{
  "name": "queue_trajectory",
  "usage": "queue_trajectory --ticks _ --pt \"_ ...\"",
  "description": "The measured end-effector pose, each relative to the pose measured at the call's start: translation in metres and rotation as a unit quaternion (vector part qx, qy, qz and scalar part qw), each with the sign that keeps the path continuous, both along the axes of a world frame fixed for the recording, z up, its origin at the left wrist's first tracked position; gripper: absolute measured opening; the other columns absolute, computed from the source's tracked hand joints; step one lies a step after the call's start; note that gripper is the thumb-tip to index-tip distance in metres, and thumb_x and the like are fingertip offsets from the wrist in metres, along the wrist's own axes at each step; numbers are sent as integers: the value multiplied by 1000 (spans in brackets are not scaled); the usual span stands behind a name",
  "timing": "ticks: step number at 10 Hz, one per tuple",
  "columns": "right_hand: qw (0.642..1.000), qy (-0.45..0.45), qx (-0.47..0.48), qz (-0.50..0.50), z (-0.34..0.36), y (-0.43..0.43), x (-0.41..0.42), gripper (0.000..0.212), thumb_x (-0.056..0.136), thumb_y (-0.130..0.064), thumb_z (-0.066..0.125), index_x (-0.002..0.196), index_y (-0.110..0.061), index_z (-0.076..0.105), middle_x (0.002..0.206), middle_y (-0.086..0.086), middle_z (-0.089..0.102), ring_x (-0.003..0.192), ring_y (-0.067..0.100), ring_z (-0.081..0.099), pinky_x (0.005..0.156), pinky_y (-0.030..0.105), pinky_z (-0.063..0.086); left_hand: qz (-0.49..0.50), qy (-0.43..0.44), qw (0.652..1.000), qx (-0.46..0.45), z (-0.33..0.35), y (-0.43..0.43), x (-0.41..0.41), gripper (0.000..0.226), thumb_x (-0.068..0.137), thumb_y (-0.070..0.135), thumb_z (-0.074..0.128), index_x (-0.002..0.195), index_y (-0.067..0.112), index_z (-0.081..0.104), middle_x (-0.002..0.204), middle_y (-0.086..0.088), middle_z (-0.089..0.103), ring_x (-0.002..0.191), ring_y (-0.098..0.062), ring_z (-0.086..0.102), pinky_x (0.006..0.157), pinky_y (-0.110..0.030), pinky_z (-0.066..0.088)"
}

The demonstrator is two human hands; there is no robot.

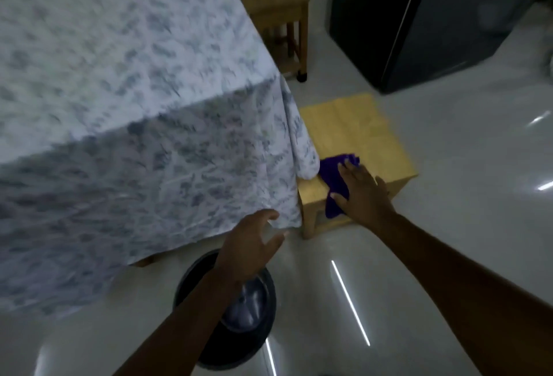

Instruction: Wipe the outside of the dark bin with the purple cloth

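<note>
The purple cloth (333, 179) lies crumpled on a low wooden stool (359, 133), draped over its near edge. My right hand (363, 193) rests flat on the cloth with fingers spread, not closed around it. The dark bin (254, 336) stands on the floor below me, round, with a shiny inside; my left forearm crosses over it. My left hand (250, 244) hovers above the bin near the tablecloth's hanging corner, fingers apart and holding nothing.
A table under a blue-patterned white cloth (119, 106) fills the left side, its cloth hanging low. A taller wooden stool (278, 4) stands at the back. A dark fridge (434, 16) is at the back right. Glossy tiled floor (449, 196) stretches to the right.
</note>
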State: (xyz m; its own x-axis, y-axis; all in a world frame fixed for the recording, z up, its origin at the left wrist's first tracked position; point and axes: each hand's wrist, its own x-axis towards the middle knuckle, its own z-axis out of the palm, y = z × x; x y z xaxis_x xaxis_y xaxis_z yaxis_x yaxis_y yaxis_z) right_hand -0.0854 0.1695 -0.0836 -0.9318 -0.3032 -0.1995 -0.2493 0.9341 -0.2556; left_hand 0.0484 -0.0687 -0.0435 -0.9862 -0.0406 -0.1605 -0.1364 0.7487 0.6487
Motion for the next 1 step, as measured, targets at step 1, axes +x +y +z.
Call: queue_trajectory --ticks 1 --pt "993 46 -112 -9 52 3 11 71 88 -47 59 144 -8 39 148 14 44 135 28 42 108 42 37 15 4 1000 -7 54 -7 -7 49 87 42 64 131 22 54 133 7 55 122 -8 51 99 -15 35"
